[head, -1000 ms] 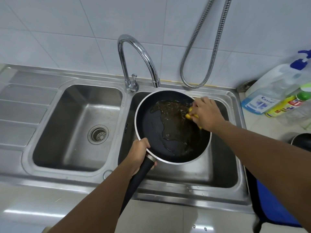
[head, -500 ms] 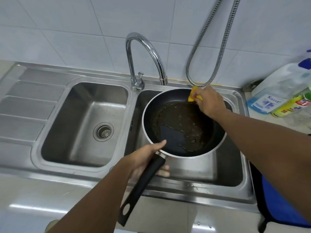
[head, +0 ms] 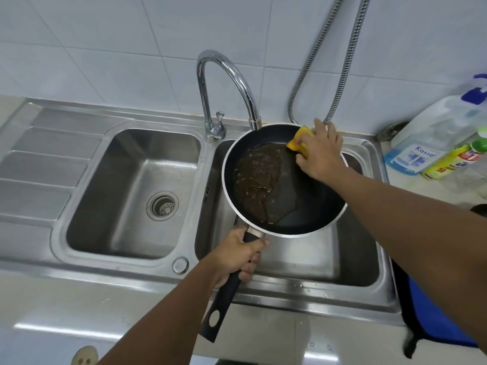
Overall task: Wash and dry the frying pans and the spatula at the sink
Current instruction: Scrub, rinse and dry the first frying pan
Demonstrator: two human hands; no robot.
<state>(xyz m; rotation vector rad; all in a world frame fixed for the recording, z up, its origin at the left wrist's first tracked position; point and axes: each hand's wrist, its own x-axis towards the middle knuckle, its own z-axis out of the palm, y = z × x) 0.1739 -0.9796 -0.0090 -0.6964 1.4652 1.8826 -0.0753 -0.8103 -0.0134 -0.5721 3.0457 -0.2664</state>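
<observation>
Wall: white tiles (head: 131,48), with a metal shower hose (head: 316,69) looped down behind the sink. Surface: a stainless steel double sink (head: 39,164) with a ribbed drainboard on its left. The left basin (head: 118,219) shows a drain strainer (head: 162,206). A chrome faucet (head: 226,72) arches from between the basins, its spout ending at the far rim of the frying pan.

Item under work: one black frying pan (head: 303,206), held above the right basin (head: 329,262). Brown greasy liquid (head: 255,177) covers the left half of its floor; the right half is dark and wet.

Left hand (head: 237,256): grip clamped round the black pan handle (head: 224,299), just below the pan body, fingers wrapped under it.

Right hand (head: 321,154): grip closed on a yellow sponge (head: 296,142), pressing it against the pan's far inner wall.

On the table (head: 405,180) to the right: a clear detergent bottle (head: 432,138) holding blue liquid, and just beside it a yellow bottle (head: 453,159) with a green cap. A blue cloth (head: 432,320) lies at the right front edge. The spatula is not identifiable in this view.
</observation>
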